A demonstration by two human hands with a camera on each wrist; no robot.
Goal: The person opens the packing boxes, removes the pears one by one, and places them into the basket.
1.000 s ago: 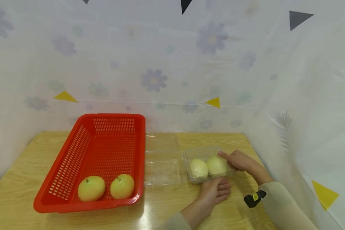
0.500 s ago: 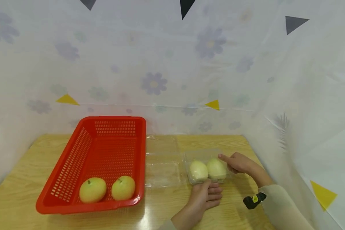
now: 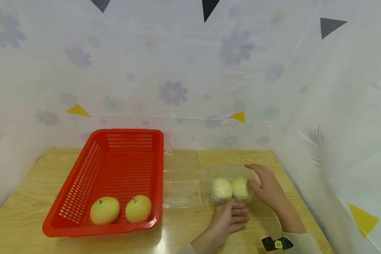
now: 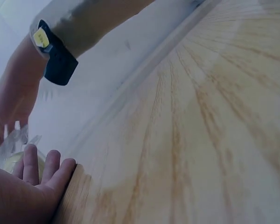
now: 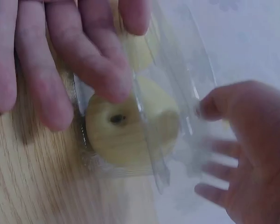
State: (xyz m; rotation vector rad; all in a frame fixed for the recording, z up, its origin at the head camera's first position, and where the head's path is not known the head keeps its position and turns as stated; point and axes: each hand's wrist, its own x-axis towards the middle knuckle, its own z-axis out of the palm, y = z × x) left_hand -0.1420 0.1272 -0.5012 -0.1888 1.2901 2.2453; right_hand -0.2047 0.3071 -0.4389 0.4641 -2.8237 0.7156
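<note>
A clear plastic clamshell box (image 3: 230,171) holds two round yellow pears (image 3: 222,189) on the right part of the table. My left hand (image 3: 225,218) lies at the box's front edge, fingers straight and pointing right, fingertips low by the wood. At the box's right end, my right hand (image 3: 266,187) stands with thumb and fingers spread apart. The right wrist view shows the raised clear lid (image 5: 177,56) leaning over a pear (image 5: 126,126), with the right thumb and fingertips close to its edge.
To the left, a red slotted basket (image 3: 160,169) holds two more pears (image 3: 104,210) at its near end. Between basket and box lies an open clear clamshell (image 3: 182,192). A white flowered sheet (image 3: 174,70) hangs behind the wooden table (image 3: 177,233).
My right hand goes from a pointing finger on the lid to spread fingers at the box's right end. The left hand has slid slightly left along the front edge.
</note>
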